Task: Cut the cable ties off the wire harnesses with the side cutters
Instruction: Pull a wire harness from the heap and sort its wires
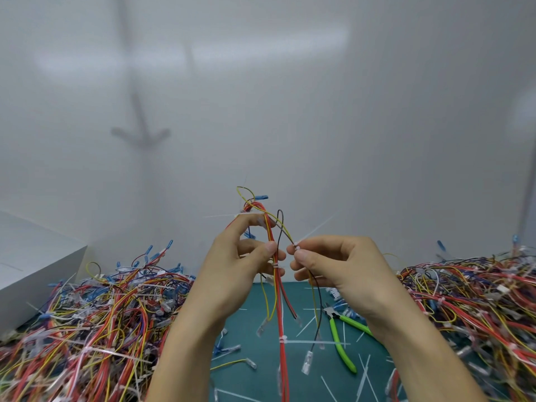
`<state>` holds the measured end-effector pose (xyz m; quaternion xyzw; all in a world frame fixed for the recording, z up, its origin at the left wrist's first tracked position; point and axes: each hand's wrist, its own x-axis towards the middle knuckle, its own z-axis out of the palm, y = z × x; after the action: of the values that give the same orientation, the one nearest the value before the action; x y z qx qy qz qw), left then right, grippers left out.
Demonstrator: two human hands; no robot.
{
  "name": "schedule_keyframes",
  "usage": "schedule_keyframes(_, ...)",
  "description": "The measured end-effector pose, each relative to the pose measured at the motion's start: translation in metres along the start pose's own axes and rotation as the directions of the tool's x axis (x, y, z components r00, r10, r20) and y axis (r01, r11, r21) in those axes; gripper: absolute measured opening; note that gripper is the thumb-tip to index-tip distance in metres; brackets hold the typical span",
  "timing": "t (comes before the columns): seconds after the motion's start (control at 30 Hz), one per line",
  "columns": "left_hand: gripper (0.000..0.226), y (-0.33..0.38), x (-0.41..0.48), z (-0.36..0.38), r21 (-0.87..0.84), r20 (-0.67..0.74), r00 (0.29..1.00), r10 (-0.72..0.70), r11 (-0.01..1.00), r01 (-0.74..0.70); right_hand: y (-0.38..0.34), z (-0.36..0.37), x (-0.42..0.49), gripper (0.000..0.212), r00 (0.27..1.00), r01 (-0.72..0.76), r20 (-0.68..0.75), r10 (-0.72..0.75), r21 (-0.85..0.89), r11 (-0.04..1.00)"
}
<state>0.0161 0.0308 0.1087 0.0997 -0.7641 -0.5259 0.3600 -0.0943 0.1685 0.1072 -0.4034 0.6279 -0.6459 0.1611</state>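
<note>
Much remains: left hand [232, 271] grips the wire harness [280, 310], right hand [342, 265] pinches its cable tie [311, 231] (side cutters [338, 340] lie idle).

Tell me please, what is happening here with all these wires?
A person holds one wire harness up over the green mat. The left hand grips its red bundle; the right hand pinches a cable tie on a thinner branch. The side cutters lie on the mat, in neither hand. Piles of harnesses lie on both sides.
</note>
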Motion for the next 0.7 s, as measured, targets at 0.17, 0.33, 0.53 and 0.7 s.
schedule_keyframes(0.17, 0.022, 0.003, -0.001, 0.000, -0.042, -0.002, 1.000, 0.001, 0.999, -0.001, 0.000, 0.000, 0.000, 0.010, 1.000, 0.000, 0.009, 0.000, 0.003, 1.000)
schedule_keyframes(0.33, 0.024, 0.003, 0.000, 0.005, -0.068, -0.080, 0.995, 0.052, 0.996, -0.057, -0.001, 0.000, 0.000, 0.007, 0.996, -0.039, 0.078, 0.038, 0.020, 0.999)
schedule_keyframes(0.53, 0.027, 0.004, 0.001, 0.011, -0.104, -0.127, 0.986, 0.103, 0.988, -0.117, 0.001, 0.005, 0.001, 0.012, 0.995, -0.030, 0.093, 0.025, 0.048, 0.998)
schedule_keyframes(0.7, 0.029, 0.008, 0.001, 0.020, -0.152, -0.117, 0.989, 0.094, 0.982, -0.112, 0.001, 0.011, 0.001, 0.017, 0.999, 0.035, 0.009, -0.037, 0.145, 0.989)
